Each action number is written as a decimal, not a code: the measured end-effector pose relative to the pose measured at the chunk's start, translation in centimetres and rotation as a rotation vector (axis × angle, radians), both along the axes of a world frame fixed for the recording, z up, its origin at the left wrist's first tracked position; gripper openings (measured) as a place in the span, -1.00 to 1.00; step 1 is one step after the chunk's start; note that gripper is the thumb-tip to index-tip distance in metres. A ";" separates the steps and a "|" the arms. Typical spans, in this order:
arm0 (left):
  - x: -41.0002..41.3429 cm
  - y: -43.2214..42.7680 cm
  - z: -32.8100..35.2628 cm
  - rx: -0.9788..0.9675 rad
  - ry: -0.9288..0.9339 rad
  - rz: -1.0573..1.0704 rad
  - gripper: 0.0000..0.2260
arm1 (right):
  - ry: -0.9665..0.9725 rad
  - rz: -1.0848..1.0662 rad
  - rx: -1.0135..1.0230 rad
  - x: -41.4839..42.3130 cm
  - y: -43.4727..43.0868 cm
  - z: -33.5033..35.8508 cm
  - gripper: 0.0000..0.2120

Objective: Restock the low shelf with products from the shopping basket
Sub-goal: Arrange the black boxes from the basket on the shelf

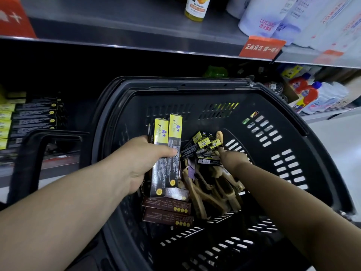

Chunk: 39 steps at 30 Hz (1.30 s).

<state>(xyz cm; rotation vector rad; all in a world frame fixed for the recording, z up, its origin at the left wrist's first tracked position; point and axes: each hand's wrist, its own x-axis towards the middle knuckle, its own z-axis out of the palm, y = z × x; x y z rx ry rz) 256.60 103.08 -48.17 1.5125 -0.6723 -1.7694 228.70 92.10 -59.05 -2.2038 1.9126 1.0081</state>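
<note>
While both hands are loaded inside the shopping basket (195, 89), slipping is the main risk. The left hand (140, 161) grips two long black-and-yellow boxes (168, 149) w/ the thumb across the front and the fingers behind. The pair is pinched near mid-length only, so they could fan apart or slide out on the way over. The right hand (232, 159), mid-frame, is curled round a loose bunch of shorter boxes (203, 145) of the same make. They sit at odd angles, so one could prob. drop back if lifted fast.

The low shelf (62, 161) is at mid-left of the frame, dark, w/ matching stock (33, 118) already stacked flat. New boxes pushed in carelessly could knock that stack askew.

In the way:
- The basket handle (27, 157) stands up at lower left, btw basket and shelf, so boxes could clip it.
- The upper shelf (136, 42) overhangs across the top of the frame and shades the gap.

Also around:
- Brown boxes (168, 209) and wooden items (213, 186), poss. brushes, lie under the hands in the basket.
- Up top are a yellow bottle (197, 8), white pouches (261, 18) and an orange tag (261, 46).
- Red-and-blue bottles (306, 92) sit at mid-right.
</note>
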 end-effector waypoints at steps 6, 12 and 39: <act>0.0 0.3 0.5 0.007 0.000 0.001 -0.46 | -0.025 -0.038 0.128 -0.8 0.2 0.2 -0.28; -0.1 0.5 1.2 0.018 0.021 0.022 -0.43 | -0.423 -0.165 0.236 0.0 -0.2 3.1 -0.45; -0.2 0.3 3.1 0.062 0.272 0.184 -0.61 | -1.982 -0.642 0.427 8.9 7.4 13.1 -0.45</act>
